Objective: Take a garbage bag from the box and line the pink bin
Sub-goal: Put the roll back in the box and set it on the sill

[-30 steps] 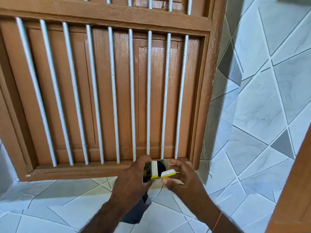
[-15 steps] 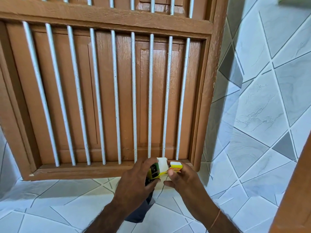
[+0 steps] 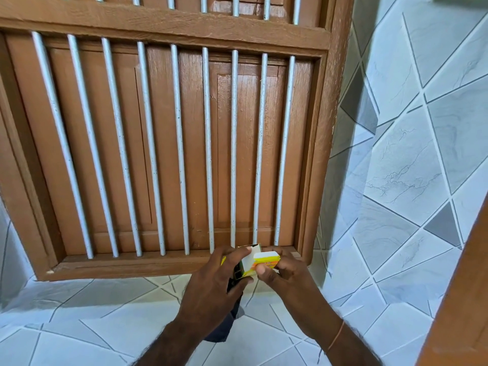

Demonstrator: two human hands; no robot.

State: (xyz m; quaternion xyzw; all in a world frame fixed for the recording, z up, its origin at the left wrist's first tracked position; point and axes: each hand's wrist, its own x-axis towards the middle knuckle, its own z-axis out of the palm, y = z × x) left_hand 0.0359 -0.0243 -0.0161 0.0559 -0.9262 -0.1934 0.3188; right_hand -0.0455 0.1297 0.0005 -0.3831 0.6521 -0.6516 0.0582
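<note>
A small yellow, green and white cardboard box (image 3: 250, 262) sits between both hands at the foot of a barred wooden window. My left hand (image 3: 216, 286) grips the box body, its fingers curled round it. My right hand (image 3: 282, 276) pinches the yellow and white end flap (image 3: 266, 258). A dark garbage bag (image 3: 224, 328) hangs below my left hand, partly hidden by the wrist. The pink bin is out of view.
A brown wooden window frame (image 3: 163, 265) with several white vertical bars (image 3: 179, 154) fills the view ahead. Pale tiled walls (image 3: 409, 167) lie to the right and below. A brown wooden edge (image 3: 464, 299) stands at the far right.
Both hands have risen slightly with the box toward the window sill. The end flap has swung closer to the box's open end, and the dark opening no longer shows.
</note>
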